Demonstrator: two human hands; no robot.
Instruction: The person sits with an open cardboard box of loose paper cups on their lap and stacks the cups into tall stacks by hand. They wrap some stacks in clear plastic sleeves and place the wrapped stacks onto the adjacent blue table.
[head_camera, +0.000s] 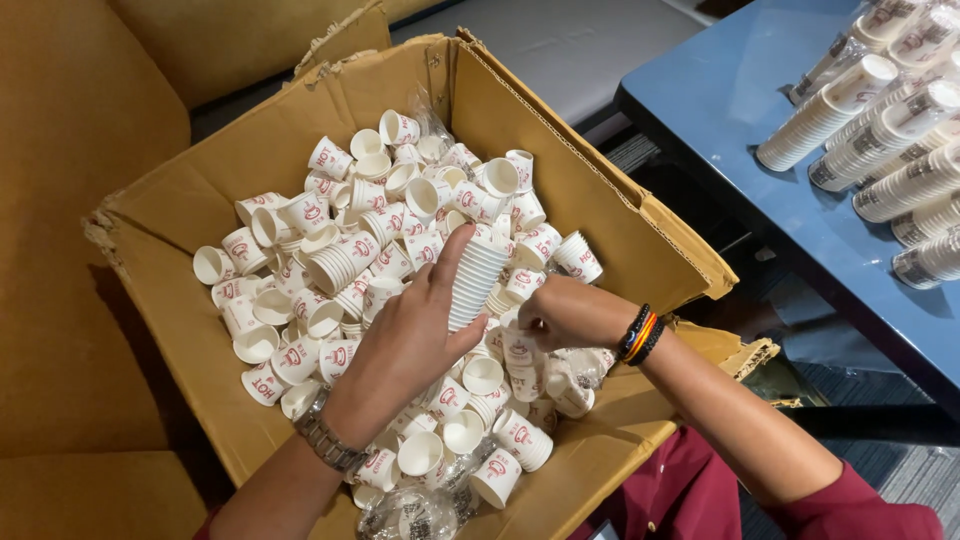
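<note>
A large open cardboard box (560, 130) holds a heap of small white paper cups with red print (350, 215). My left hand (405, 345), with a metal watch on the wrist, grips a tall nested stack of these cups (475, 280) above the heap. My right hand (560, 312), wearing a striped bracelet, reaches down into the cups at the box's near right side; its fingers curl around a single cup (518, 350), partly hidden.
A blue table (740, 110) at the right carries several long stacks of cups wrapped in clear plastic (880, 130). A tan sofa (70, 150) lies behind and left of the box. Empty plastic wrap (420, 505) sits in the box's near corner.
</note>
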